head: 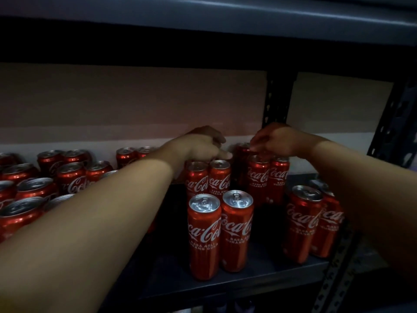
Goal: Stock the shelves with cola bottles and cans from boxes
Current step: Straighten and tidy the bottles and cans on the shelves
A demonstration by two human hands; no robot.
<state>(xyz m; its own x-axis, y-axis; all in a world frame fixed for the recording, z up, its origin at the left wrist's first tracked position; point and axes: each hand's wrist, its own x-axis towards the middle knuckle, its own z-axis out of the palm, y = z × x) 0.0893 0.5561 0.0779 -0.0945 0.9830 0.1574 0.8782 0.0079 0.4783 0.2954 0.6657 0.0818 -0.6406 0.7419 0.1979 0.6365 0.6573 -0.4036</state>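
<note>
Two bare forearms reach in from the bottom corners toward the back of a dark shelf. Closest to the shelf's front edge stands a pair of tall red cola cans, upright and touching side by side. Just behind them is a second pair, and the left hand hangs over its tops, fingers curled down, one fingertip beside a can's rim; whether it actually grips a can cannot be told. The right hand is over a third pair further right, fingers bent and pinched together at a can top, the hold itself unclear in the dim light. Another pair stands near the shelf's right front corner. A crowded group of cans fills the left side, partly hidden by the left forearm. A slotted metal upright rises behind the hands.
</note>
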